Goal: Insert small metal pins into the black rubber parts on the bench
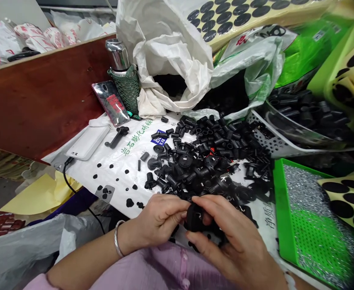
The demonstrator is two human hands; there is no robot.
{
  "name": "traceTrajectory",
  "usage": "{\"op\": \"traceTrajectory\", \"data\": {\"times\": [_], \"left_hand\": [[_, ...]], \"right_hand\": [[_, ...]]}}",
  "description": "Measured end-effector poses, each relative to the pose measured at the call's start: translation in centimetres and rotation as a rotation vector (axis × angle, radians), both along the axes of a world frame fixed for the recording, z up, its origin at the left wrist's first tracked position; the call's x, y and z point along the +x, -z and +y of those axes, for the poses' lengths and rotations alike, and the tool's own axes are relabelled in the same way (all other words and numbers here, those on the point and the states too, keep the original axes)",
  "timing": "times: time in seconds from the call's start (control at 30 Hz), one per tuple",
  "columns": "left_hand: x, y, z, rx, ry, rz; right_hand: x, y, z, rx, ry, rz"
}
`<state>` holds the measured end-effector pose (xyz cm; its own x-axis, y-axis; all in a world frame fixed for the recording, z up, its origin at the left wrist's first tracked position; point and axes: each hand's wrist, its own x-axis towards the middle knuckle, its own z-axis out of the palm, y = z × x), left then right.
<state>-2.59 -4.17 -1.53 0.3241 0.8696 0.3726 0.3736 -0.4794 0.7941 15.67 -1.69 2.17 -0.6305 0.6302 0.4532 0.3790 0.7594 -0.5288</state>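
A round black plastic part (194, 217) is held between both hands close to my body, at the near edge of the work surface. My left hand (161, 215) pinches it from the left with thumb and forefinger. From the right, my right hand (225, 233) grips it between thumb and fingers. The fingers cover much of the part, so its exact kind is hidden. Just beyond the hands spreads a large pile of black plastic pieces (192, 161), with short tubes, round caps and flanged fittings among them.
A green tray (281, 213) of small metal pins stands at the right, below a white basket (273, 137) and a bowl of black tubes (310, 112). Open white bags (177, 56) stand behind the pile. At left lie a white power bank (89, 141), a phone (110, 102) and a flask (118, 56).
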Motion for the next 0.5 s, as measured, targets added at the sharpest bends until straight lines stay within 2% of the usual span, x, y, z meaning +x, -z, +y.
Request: {"op": "traceTrajectory", "data": {"times": [0.2,0.33,0.5], "left_hand": [[-0.1,0.7,0.0,0.144,-0.058,0.057],[0.0,0.5,0.2,0.072,-0.06,0.019],[0.0,0.2,0.5,0.0,-0.045,-0.036]], "right_hand": [[-0.4,1.2,-0.1,0.067,-0.004,-0.038],[-0.1,1.1,0.5,0.056,-0.021,-0.033],[0.6,0.6,0.9,0.071,0.044,-0.055]]}}
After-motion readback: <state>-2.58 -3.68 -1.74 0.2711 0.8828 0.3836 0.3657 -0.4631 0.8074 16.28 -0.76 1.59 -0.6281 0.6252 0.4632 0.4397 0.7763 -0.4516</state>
